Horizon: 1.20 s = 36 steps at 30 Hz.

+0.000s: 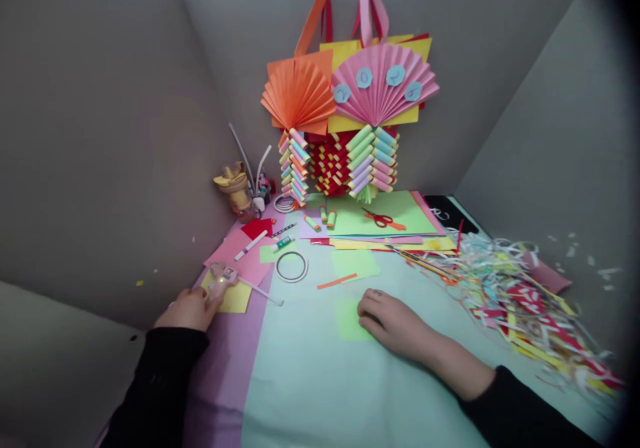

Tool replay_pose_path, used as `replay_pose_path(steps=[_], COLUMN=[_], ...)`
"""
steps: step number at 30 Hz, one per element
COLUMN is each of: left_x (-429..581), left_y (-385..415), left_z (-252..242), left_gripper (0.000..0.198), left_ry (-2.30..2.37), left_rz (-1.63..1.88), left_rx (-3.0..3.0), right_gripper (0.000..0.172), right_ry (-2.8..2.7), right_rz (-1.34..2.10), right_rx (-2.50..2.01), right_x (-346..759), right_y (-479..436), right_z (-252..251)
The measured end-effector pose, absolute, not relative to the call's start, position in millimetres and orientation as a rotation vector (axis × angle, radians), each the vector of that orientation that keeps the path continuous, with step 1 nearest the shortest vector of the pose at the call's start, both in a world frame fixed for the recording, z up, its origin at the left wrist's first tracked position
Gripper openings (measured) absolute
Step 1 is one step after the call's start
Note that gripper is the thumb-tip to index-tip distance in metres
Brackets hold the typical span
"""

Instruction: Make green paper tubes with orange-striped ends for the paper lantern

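Note:
My left hand (190, 308) is closed around a small pink glue gun (223, 276) whose thin stick points right, resting over a yellow paper square (235, 299) at the table's left side. My right hand (395, 321) lies with fingers curled on a small light green paper piece (349, 320) in the middle of the pale green table sheet (320, 381). A thin orange paper strip (337, 281) lies just beyond the right hand, next to a larger green square (356, 263).
A tape ring (291, 266) lies between the hands. Red scissors (383, 220) rest on stacked coloured sheets (390, 225). A paper lantern with orange and pink fans (350, 101) stands at the back. Shredded paper scraps (520, 301) pile at right. A pen cup (240, 195) stands back left.

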<state>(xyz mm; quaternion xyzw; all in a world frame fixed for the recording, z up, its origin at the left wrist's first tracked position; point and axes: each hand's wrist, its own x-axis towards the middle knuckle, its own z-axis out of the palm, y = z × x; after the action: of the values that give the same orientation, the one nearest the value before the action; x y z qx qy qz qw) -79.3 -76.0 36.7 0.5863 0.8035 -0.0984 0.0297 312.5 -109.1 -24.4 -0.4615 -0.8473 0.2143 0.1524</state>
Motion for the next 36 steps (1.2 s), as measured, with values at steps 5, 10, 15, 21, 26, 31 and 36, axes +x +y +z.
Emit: replay_pose_path(steps=[5,10,15,21,26,31,36], left_x=[-92.1,-85.2,-53.1,38.4,95.8,112.5,96.3], left_y=[-73.5,-82.7,-113.0,-137.0,-147.1,-153.0,-130.5], left_z=[15.5,32.1,63.0,65.2,43.5,28.1,26.3], left_gripper=[0.034,0.029,0.034,0.025,0.014,0.014,0.015], left_ry=[2.391,2.470,2.194,1.746,1.523,1.382,1.268], left_rz=[-0.211,0.074,0.614,0.736,0.639,0.656,0.622], left_rx=[1.854,1.889,1.833,1.993,2.222,2.319,2.185], right_gripper=[0.013,0.015,0.018,0.025,0.054,0.042,0.036], right_ry=[-2.424,-2.337,-2.214,-2.005,-1.455,-0.865,-0.670], right_rz=[0.614,0.620,0.718,1.289,1.590,1.687,1.697], right_rx=[-1.297,-1.243,-1.143,-0.930,-0.801,-0.840,-0.817], right_x=[313.5,315.4,309.1,276.4,254.1,243.1,240.4], right_y=[-110.8,-111.6,-116.1,-148.3,-169.1,-171.9,-174.2], right_z=[-26.9,-27.0,-20.7,-9.4,-11.3,-23.2,-27.1])
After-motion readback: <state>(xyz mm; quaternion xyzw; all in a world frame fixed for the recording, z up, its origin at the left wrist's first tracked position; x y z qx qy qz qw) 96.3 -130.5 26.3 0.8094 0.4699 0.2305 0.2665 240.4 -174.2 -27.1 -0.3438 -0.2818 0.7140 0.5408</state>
